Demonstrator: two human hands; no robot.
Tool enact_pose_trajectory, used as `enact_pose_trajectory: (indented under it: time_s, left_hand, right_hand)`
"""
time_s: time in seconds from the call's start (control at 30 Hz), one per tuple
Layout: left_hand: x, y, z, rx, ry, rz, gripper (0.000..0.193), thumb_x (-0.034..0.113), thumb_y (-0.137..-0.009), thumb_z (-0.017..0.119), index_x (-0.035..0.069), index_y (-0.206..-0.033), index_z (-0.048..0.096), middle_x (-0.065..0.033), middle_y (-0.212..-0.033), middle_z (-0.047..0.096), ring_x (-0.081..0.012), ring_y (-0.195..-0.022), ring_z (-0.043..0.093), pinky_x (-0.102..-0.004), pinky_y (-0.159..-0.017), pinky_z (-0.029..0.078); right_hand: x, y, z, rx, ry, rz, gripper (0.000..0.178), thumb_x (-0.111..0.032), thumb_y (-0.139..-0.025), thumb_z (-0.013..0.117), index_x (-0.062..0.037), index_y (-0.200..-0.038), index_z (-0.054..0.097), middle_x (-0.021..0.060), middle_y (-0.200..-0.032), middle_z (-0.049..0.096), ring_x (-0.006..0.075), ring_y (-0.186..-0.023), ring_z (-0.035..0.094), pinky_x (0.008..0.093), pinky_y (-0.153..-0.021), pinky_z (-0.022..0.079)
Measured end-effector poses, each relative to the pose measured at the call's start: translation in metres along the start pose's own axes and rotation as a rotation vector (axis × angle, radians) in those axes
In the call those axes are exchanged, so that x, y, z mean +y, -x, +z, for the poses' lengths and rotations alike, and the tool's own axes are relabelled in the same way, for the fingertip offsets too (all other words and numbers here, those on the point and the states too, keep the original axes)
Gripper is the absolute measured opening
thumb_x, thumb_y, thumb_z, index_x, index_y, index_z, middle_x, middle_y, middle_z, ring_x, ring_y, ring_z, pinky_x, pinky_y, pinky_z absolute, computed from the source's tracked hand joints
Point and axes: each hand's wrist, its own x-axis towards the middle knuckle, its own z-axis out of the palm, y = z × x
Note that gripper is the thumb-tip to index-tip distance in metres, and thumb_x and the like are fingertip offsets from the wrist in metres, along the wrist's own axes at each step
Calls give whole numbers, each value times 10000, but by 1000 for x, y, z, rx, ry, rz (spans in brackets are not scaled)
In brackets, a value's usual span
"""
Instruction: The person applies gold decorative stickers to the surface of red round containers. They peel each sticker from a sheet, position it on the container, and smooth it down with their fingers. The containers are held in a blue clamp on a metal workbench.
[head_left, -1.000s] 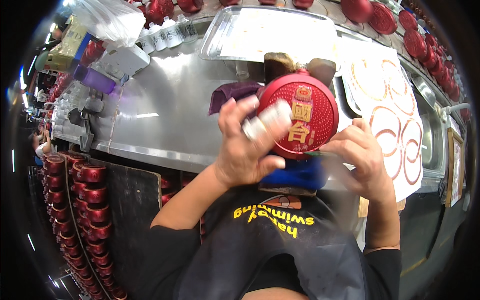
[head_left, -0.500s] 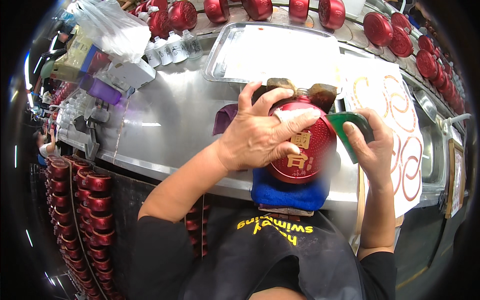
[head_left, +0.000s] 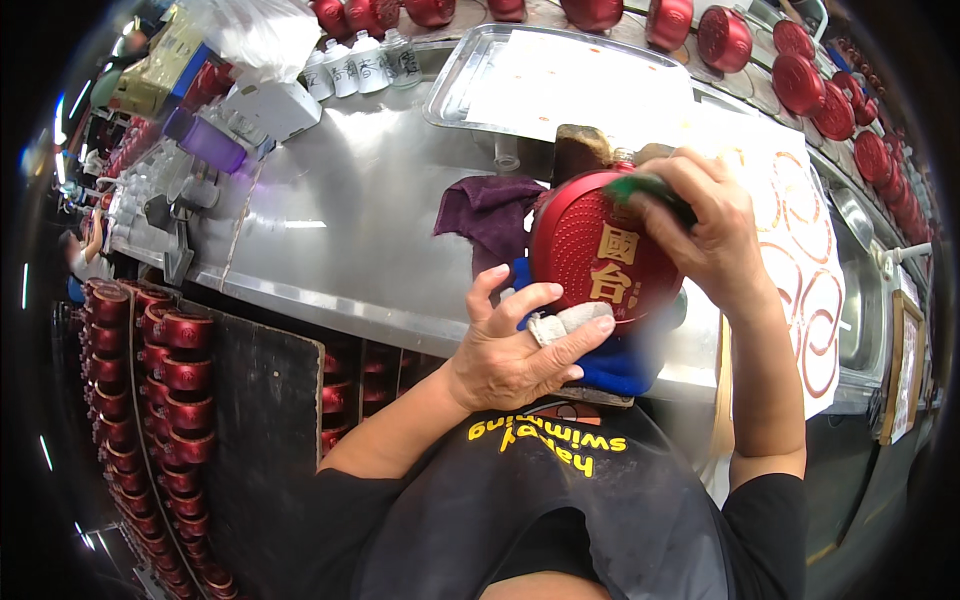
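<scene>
A round, flat red bottle [head_left: 572, 245] with raised gold characters leans on two dark, worn support blocks, the left block [head_left: 582, 148] showing beside its neck. Its lower edge is over a folded blue cloth [head_left: 625, 368]. My right hand [head_left: 705, 222] grips a green scraper [head_left: 650, 192], blurred by motion, against the upper part of the bottle's face. At the bottle's lower left edge is my left hand [head_left: 525, 345], fingers apart, with a white wrap [head_left: 547, 328] around one finger. Whether its fingertips touch the bottle I cannot tell. A purple cloth [head_left: 490, 215] lies left of the bottle.
Behind the bottle, a metal tray [head_left: 450, 95] holds a white sheet. Paper with reddish ring marks [head_left: 815, 395] covers the right side, beside a sink [head_left: 865, 300]. Small bottles [head_left: 370, 68] and a purple container [head_left: 205, 140] stand at the back left. Red bottles [head_left: 725, 40] line the conveyor.
My left hand has moved down from the bottle's upper face to its lower left edge. My right hand has brought the scraper from the right side onto the bottle's upper face.
</scene>
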Motion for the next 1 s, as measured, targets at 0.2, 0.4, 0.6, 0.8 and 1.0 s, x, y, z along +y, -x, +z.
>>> enact_pose_trajectory:
  time_s: [0.2, 0.4, 0.6, 0.8, 1.0]
  left_hand:
    - [-16, 6, -7, 190, 57, -108, 423, 425, -1058, 542, 147, -1308, 740, 37, -1277, 744, -229, -1210, 516, -492, -1189, 214]
    - [-19, -27, -4, -77, -9, 178, 455, 491, -1018, 546, 275, -1397, 673, 91, -1227, 738, -198, -1338, 483, -542, -1246, 92]
    - [-39, -69, 3, -119, -22, 297, 568, 629, -1009, 447, 274, -1384, 683, 90, -1024, 751, -187, -1325, 507, -558, -1267, -4]
    - [-71, -104, -3, -189, -52, 242, 554, 581, -1081, 364, 273, -1456, 632, 51, -899, 749, -181, -1361, 478, -539, -1254, -14]
    - [-87, -86, -4, 54, 85, -7, 437, 368, -1060, 562, 177, -1447, 635, -13, -1160, 781, -237, -1266, 556, -540, -1201, 207]
  right_hand:
    - [-16, 64, 0, -279, -95, -252, 173, -130, -762, 790, -150, -910, 704, -6, -790, 555, 181, -725, 580, 402, -750, 415]
    - [5, 108, -7, 137, -496, 319, 155, -10, -857, 776, 30, -993, 712, 61, -821, 642, 141, -720, 583, 272, -647, 430]
    - [2, 124, 8, 302, -543, 503, 145, -69, -938, 759, 25, -1019, 685, 28, -840, 613, 96, -755, 579, 241, -671, 440]
    - [-3, 125, 13, 336, -608, 563, 162, -111, -968, 750, 12, -1034, 669, 15, -878, 626, 84, -777, 588, 218, -691, 453]
    - [-12, 135, 18, 407, -699, 634, 183, -116, -993, 719, 17, -1097, 646, 41, -943, 670, 97, -847, 617, 232, -752, 489]
